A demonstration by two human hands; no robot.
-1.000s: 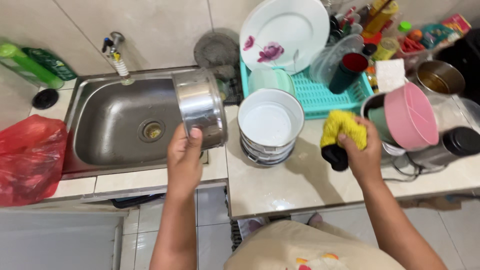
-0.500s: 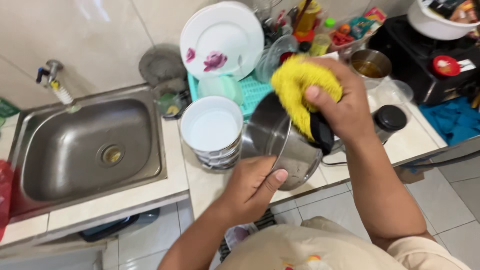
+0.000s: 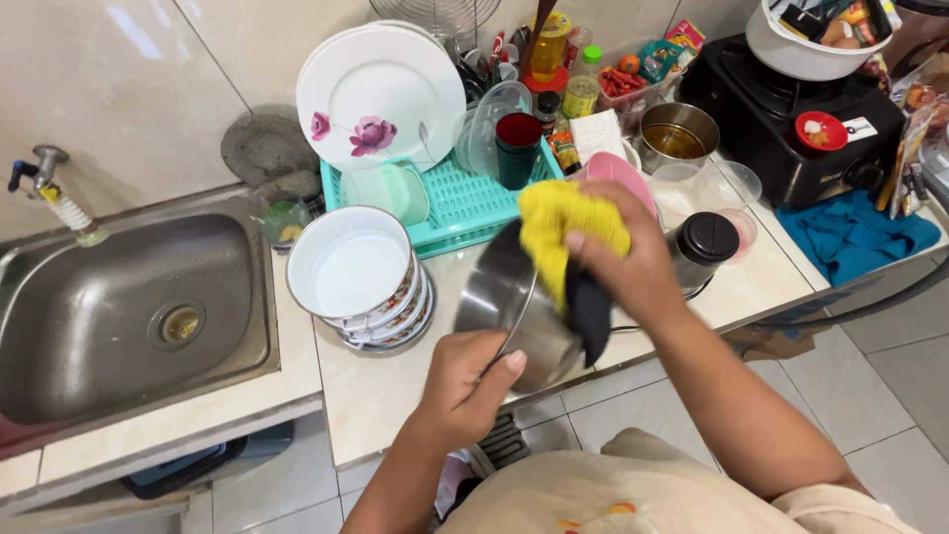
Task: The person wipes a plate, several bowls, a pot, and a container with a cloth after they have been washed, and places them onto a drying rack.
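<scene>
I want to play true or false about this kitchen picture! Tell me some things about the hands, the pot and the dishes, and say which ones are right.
1. The right hand presses a yellow cloth on the shiny steel pot. True.
2. The left hand is in the steel sink. False: it holds the pot's lower edge over the counter.
3. A round white plate with a pink flower leans upright behind the teal plastic dish rack. True.
4. The stack of white bowls sits inside the sink. False: it stands on the tiled counter, right of the sink.
5. The blue cloth lies beside the black stove. True.
</scene>
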